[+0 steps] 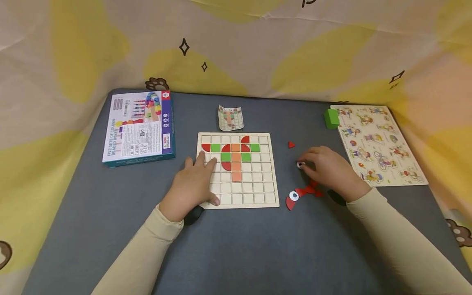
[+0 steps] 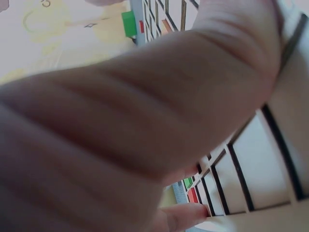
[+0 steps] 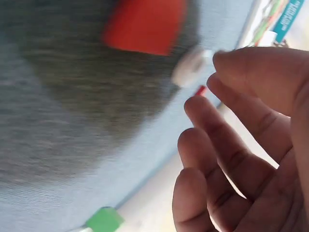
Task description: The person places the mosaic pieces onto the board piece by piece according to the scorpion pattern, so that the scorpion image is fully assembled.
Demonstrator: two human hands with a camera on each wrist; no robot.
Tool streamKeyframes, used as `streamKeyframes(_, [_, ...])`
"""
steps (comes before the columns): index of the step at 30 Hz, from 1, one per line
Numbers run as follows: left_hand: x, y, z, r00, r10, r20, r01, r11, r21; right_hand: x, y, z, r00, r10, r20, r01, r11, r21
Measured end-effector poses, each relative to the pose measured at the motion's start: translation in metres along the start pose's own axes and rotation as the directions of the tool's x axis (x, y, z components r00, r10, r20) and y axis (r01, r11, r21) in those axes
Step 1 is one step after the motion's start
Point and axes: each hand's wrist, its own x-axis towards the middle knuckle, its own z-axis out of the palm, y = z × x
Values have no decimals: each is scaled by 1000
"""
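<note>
A wooden grid board (image 1: 254, 198) lies mid-table with red, green and orange tiles set in its upper squares. My left hand (image 1: 192, 182) rests on its left edge, fingers spread, thumb near the lower left corner; the left wrist view shows the thumb (image 2: 159, 101) large over the grid. Right of the board, my right hand (image 1: 326, 170) pinches a small white disc (image 3: 190, 67) with a dark centre between thumb and index finger. Below that hand lie red pieces (image 1: 309, 188), a second white disc (image 1: 293, 196) and a red quarter-circle (image 1: 290, 203).
A creased pattern card (image 1: 230, 119) stands behind the board. A lone red triangle (image 1: 291, 144) lies right of it. At the left is a beaded-toy box (image 1: 138, 127); at the right are a green block (image 1: 332, 119) and a picture puzzle board (image 1: 380, 143). Patterned cloth (image 1: 236, 49) hangs behind the table.
</note>
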Motion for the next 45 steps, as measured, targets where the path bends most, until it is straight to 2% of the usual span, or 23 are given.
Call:
streamKeyframes(7, [-1, -5, -1, 1000, -12, 6, 12, 1000, -12, -1, 2, 14, 997, -47, -67, 44, 998, -48])
streamKeyframes(12, [-2, -7, -1, 1000, -13, 1, 13, 1000, -6, 15, -2, 11, 992, -92, -84, 91, 996, -17])
streamKeyframes(16, [-2, -9, -1, 1000, -8, -6, 8, 1000, 2, 49, -17, 6, 990, -104, -96, 104, 995, -1])
streamKeyframes(23, [-2, -7, -1, 1000, -23, 15, 23, 1000, 11, 128, -69, 9, 988, -138, -71, 141, 989, 38])
streamKeyframes(28, [-1, -2, -2, 1000, -6, 14, 6, 1000, 16, 156, -90, 13, 986, -163, -38, 164, 986, 13])
streamKeyframes(32, [-1, 2, -4, 1000, 2, 11, -2, 1000, 14, 160, -91, 14, 989, -150, -21, 150, 989, 1])
streamKeyframes(39, [0, 3, -5, 1000, 5, 6, -5, 1000, 19, 159, -82, 6, 990, -131, -55, 132, 991, 14])
streamKeyframes(45, [1, 2, -2, 1000, -8, 16, 8, 1000, 11, 159, -80, 5, 994, -107, -28, 108, 993, 38])
